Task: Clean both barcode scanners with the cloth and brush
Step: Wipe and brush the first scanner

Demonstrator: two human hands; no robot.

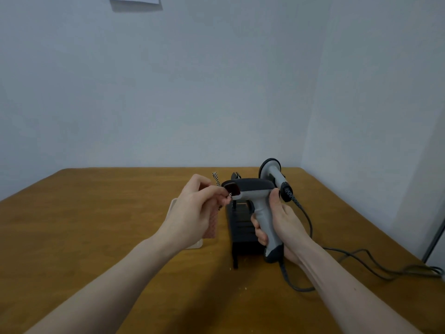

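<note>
My right hand (280, 227) grips the grey handle of a barcode scanner (255, 194), held upright above the table with its dark red window facing left. My left hand (195, 208) pinches a checkered cloth (218, 180) and presses it against that window. A pinkish piece, cloth or pad, hangs below the left palm (212, 222). The second scanner (273, 174) sits behind, on the far side of the table, with its coiled cable end near my right thumb. No brush can be made out.
A black slotted stand (240, 235) stands on the wooden table (96, 213) under the held scanner. A pale tray (192, 244) lies beneath my left hand. Grey cables (361, 256) trail to the right edge. Walls close in behind and on the right.
</note>
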